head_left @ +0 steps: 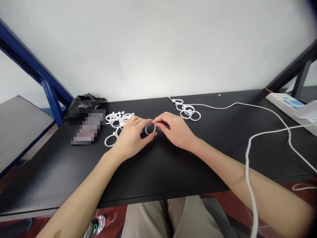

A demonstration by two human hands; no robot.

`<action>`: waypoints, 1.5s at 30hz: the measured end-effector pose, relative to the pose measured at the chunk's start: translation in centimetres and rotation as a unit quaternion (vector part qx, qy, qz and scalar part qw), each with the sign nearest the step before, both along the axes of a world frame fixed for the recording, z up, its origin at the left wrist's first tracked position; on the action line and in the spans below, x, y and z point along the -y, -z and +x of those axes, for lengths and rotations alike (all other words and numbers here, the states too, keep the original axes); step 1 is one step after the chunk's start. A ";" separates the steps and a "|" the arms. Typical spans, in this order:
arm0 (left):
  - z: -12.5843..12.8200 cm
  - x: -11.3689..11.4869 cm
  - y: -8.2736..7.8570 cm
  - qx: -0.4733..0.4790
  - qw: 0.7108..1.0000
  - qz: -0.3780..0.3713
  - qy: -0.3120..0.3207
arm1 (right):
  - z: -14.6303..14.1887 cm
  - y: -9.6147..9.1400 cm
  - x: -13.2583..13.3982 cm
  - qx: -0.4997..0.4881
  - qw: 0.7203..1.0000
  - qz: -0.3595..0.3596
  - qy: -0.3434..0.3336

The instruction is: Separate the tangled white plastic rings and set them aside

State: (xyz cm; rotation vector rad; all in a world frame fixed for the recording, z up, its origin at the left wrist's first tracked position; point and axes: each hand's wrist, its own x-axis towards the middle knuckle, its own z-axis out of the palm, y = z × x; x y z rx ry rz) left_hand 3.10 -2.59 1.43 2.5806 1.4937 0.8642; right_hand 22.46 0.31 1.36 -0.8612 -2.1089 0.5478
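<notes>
Between the thumb and fingers of my left hand (pixel 132 137) is a white plastic ring (pixel 146 128), held up on edge above the black table (pixel 158 172). My right hand (pixel 175 130) pinches at the ring's top right edge, its thumb and fingertips pressed together there. Whatever small part lies under those fingertips is hidden. A pile of white rings with small round knobs (pixel 115 120) lies just beyond and left of my left hand, which covers some of it. Farther back, past my right hand, a smaller group of similar rings (pixel 190 112) rests on the table.
A black plastic bag (pixel 85 100) and a blurred-out flat item (pixel 89 127) lie at the left. White cable (pixel 235 103) runs across the right side and hangs over my right forearm. A white box (pixel 289 107) stands far right; a white wall (pixel 158 49) rises behind.
</notes>
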 end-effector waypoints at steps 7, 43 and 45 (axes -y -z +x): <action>-0.6 -0.5 0.4 -0.023 0.997 0.035 -0.063 | 1.1 -0.2 -1.1 0.159 0.984 0.004 0.082; 0.2 0.1 -0.5 0.232 0.962 -0.132 -0.053 | -0.4 -0.6 1.3 -0.073 0.994 -0.084 -0.002; 0.2 0.1 -0.4 0.156 0.983 -0.075 -0.063 | -0.3 -0.7 1.2 -0.063 0.995 -0.080 0.003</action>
